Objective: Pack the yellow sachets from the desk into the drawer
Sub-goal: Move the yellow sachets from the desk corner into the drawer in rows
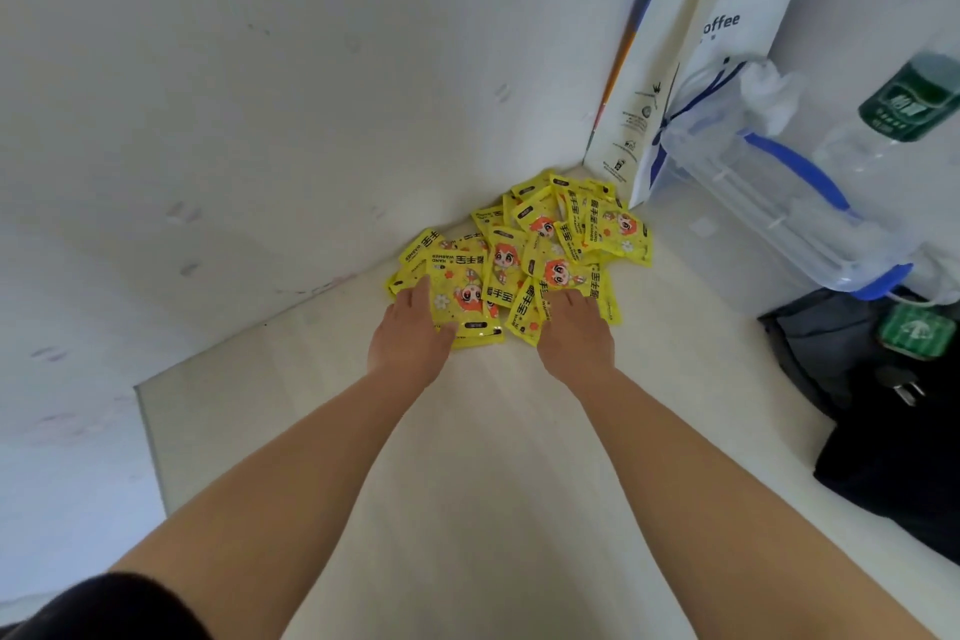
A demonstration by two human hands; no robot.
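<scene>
Head view, looking down two bare forearms toward the far corner of a pale cream counter. Heap of glossy yellow foil sachets printed with a red-haired cartoon face, piled loosely at frame centre, hard against the white wall and spreading up and to the right toward a white paper carrier bag with blue lettering. Left hand flat on the lower-left edge of the heap, fingers extended and fairly close together, resting on top of one sachet rather than wrapped round it. Right hand likewise palm down at the lower-right edge, fingers pointing into the pile; nothing visibly gripped in either. Heap directly ahead of both sets of fingertips, between and beyond the two hands, both about equally near its front edge. No common long axis: sachets at every angle, overlapping. Probably a two-handed rake or scoop toward the body, judging by the bracketing pose. No drawer anywhere in frame, so carrying direction unknown. Clear plastic box with blue handle just right of the pile, close enough to catch strays.
</scene>
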